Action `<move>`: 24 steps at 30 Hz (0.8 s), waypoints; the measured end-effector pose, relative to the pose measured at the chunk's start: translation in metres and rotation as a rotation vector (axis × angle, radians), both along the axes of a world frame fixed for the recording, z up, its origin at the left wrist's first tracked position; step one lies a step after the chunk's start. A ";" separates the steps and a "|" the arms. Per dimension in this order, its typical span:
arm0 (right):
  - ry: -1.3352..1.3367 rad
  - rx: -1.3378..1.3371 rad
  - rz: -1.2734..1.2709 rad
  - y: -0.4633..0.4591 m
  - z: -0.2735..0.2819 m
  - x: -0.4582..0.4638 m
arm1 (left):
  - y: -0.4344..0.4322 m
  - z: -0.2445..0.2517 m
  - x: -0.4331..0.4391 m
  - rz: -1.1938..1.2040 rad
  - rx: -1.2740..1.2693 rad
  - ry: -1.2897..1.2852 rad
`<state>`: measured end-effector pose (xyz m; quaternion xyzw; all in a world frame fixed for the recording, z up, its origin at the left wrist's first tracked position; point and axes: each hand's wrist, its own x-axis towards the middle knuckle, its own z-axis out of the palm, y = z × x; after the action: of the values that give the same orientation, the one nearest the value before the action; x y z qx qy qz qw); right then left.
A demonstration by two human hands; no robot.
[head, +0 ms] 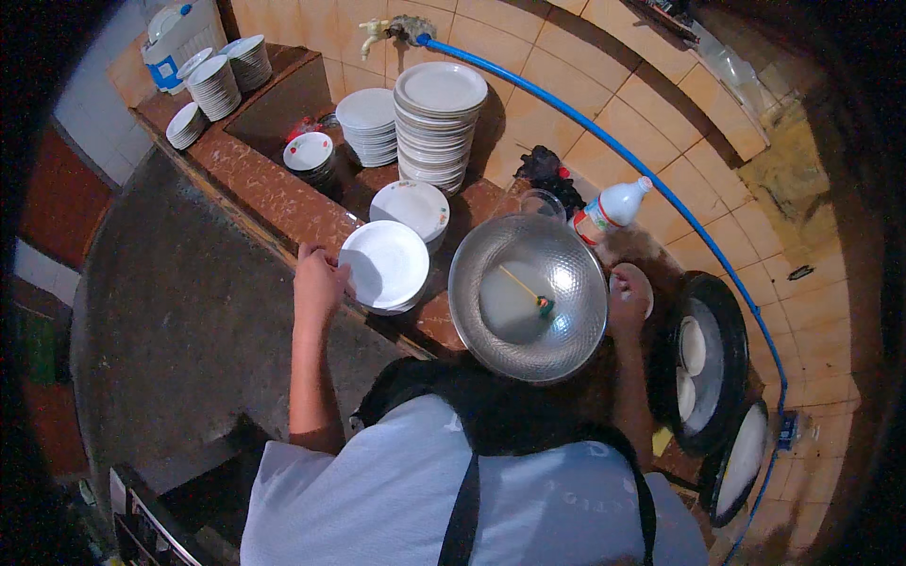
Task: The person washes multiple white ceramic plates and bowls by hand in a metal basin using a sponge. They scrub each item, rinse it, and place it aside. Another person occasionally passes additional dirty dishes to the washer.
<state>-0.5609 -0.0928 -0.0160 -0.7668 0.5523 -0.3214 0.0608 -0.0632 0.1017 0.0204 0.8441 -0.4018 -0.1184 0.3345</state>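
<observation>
My left hand (pixel 322 277) is at the left edge of a stack of white plates (pixel 386 263), its fingers curled and the thumb by the rim. Whether it grips the top plate cannot be made out. With my right hand (pixel 627 305) I hold a small white dish (pixel 643 286), partly covered by my fingers, to the right of a hammered metal basin (pixel 473 301). Cloudy liquid (pixel 506 311) fills the basin's bottom, with a thin yellow stick-like thing (pixel 519 281) and a small green object (pixel 544 305) in it. Flower-patterned plates (pixel 409 205) stand just behind the white ones.
Tall plate stacks (pixel 440 127) stand by the tiled wall, with more small dishes (pixel 214 88) at the far left. A white bottle (pixel 614 209) is behind the basin. Black tubs (pixel 736 339) sit at right, one holding dishes (pixel 692 347). A blue hose (pixel 601 134) runs along the wall.
</observation>
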 end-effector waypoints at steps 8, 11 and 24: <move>0.494 0.289 0.299 0.017 -0.046 0.115 | -0.004 0.009 -0.003 -0.061 0.052 -0.045; 0.690 0.365 0.351 0.011 -0.064 0.121 | 0.000 0.016 -0.011 0.012 -0.105 -0.007; 0.205 0.456 0.598 0.036 -0.059 0.114 | -0.009 -0.015 -0.031 0.156 -0.638 0.496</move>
<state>-0.4465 -0.0569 -0.0749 -0.8889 0.3648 -0.0804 0.2653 -0.0937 0.0932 0.0052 0.6718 -0.2603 -0.1619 0.6744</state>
